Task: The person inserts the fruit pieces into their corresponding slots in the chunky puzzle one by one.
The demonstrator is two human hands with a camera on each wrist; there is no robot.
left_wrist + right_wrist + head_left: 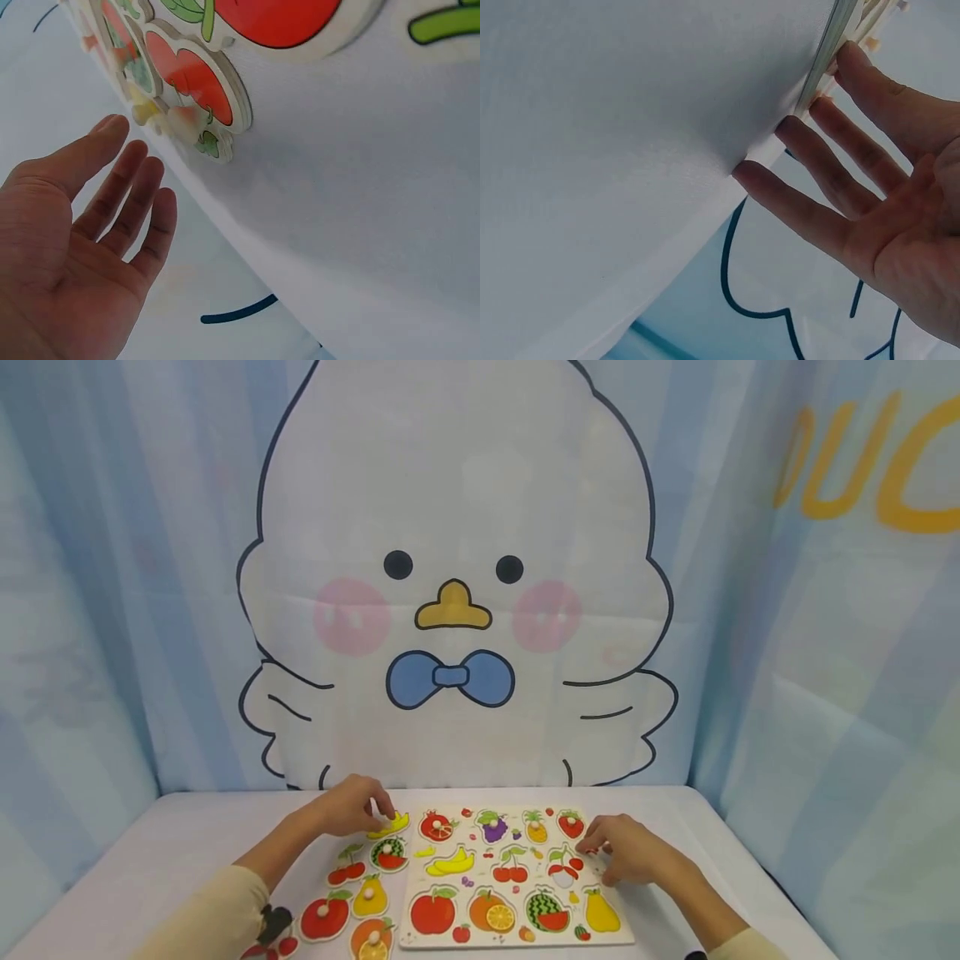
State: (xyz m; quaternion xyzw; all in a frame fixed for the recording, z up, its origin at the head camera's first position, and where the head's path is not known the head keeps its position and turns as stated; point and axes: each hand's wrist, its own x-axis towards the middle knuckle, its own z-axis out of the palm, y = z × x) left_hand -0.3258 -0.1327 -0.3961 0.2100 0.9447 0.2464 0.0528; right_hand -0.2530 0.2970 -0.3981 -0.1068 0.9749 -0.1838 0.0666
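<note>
My left hand (352, 806) is at the back left, its fingertips by a yellow banana piece (397, 823); contact is unclear. In the left wrist view that hand's fingers (154, 232) are loosely bent, with a blurred yellow piece beyond the thumb. Right of the loose pieces lies a fruit puzzle board (480, 937). My right hand (626, 847) rests at the board's right side, fingers spread and thumb near its edge. From the right wrist view, its fingertips touch the table and the board's side (829, 60). Knobbed pomegranate (435, 827), grapes (491, 832), pineapple (536, 832) and strawberry (567, 827) pieces sit in the back row.
Left of the board lie loose knobbed pieces: watermelon (390, 858), cherries (348, 872), pear (367, 906), apple (322, 924) and orange (367, 932). Partly behind my left sleeve (217, 914) is a red piece (287, 946). A printed curtain (457, 743) stands behind the white table (210, 827).
</note>
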